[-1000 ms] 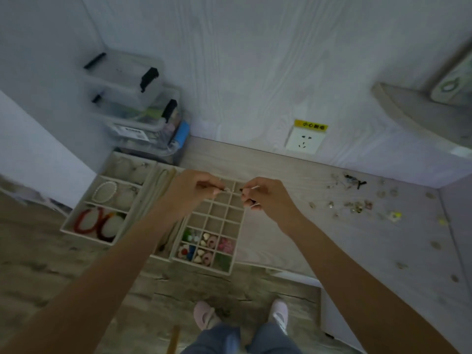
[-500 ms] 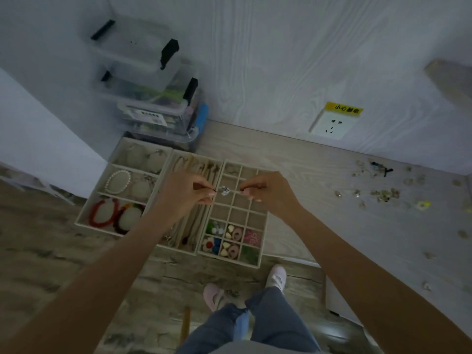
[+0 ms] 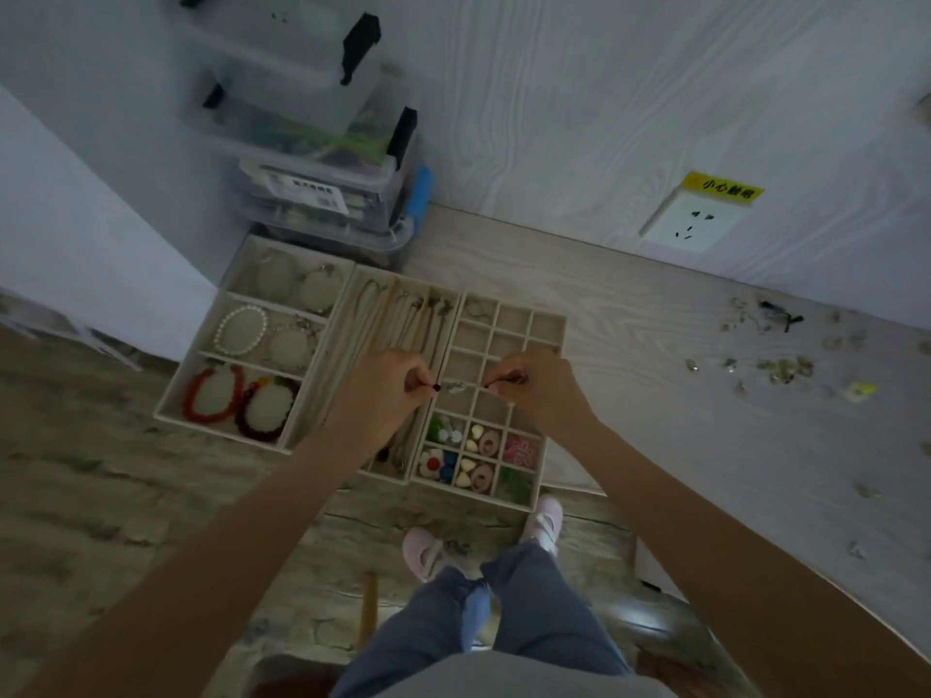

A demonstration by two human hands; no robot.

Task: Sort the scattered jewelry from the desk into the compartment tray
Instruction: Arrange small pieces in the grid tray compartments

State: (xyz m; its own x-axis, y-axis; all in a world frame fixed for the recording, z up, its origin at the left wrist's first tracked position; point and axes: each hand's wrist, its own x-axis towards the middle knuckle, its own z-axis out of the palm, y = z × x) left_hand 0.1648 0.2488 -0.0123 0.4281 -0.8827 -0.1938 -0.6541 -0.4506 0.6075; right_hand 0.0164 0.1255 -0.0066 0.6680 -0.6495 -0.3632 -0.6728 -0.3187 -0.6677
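A thin silver chain with a small pendant [image 3: 456, 386] is stretched between my two hands above the small-grid compartment tray [image 3: 546, 322]. My left hand [image 3: 390, 390] pinches its left end, where a dark bead shows. The right end is pinched by my right hand [image 3: 534, 390]. Both hands hover over the tray's middle rows. The tray's near cells hold coloured beads and small charms. More loose jewelry [image 3: 776, 367] lies scattered on the desk far to the right.
A tray of long slots with necklaces [image 3: 398, 314] and a tray with bracelets [image 3: 242, 355] sit left of the grid tray. Stacked clear plastic boxes [image 3: 322, 158] stand behind them. A wall socket [image 3: 690, 221] is at the back right. My legs and shoes show below the desk edge.
The view has tilted down and closer to the trays. My hands stay pinching the chain and now hold it lower over the grid tray's middle rows.
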